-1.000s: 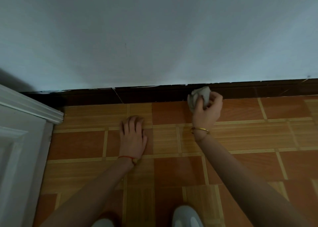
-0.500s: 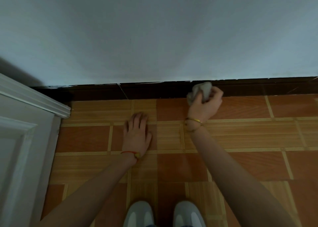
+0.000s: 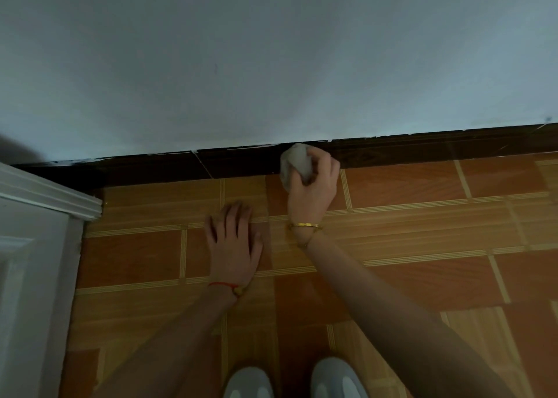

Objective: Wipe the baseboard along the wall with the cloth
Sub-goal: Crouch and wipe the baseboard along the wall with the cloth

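Observation:
A dark brown baseboard [image 3: 422,151] runs along the foot of the pale wall [image 3: 271,65], from the door frame on the left to the right edge. My right hand [image 3: 314,186] grips a balled-up grey-white cloth [image 3: 297,162] and presses it against the baseboard near the middle. My left hand [image 3: 234,243] lies flat on the floor tiles, fingers spread and pointing toward the wall, a little left of and nearer than the cloth.
A white door frame [image 3: 39,216] juts out at the left and meets the baseboard's left end. Orange and tan floor tiles [image 3: 422,231] cover the ground. My two light shoes [image 3: 293,379] stand at the bottom edge between my forearms.
My right hand has carried the cloth slightly left along the baseboard. The camera has tilted, so the shoes show more. My left hand stays flat on the floor.

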{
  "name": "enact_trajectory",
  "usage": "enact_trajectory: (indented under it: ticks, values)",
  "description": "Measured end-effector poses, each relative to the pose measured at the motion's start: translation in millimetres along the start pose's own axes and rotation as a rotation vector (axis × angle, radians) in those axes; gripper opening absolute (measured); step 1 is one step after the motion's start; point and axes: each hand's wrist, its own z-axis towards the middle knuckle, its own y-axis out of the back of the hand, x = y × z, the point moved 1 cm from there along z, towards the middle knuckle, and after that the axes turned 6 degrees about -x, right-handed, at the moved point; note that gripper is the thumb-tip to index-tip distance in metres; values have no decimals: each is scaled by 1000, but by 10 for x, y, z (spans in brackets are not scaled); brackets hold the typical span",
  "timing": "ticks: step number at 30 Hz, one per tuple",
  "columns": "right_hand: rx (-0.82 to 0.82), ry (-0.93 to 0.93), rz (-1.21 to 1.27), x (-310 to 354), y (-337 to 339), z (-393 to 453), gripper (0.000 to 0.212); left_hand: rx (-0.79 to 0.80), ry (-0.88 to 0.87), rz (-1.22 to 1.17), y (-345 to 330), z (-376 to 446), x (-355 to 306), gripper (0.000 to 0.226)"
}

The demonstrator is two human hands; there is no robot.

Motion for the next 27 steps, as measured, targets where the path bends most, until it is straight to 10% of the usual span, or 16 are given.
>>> enact_trajectory:
  ticks: [7,17,27]
  values:
    - [-360,-158,-49,-202,290,399,30,0,10,-23,16,-11,11,52]
    - [74,41,-71,-81,-144,-144,40,-17,-7,-28,25,-10,20,54]
    - [-308,-255,-248,-511,414,531,40,-11,6,-42,32,-6,12,53]
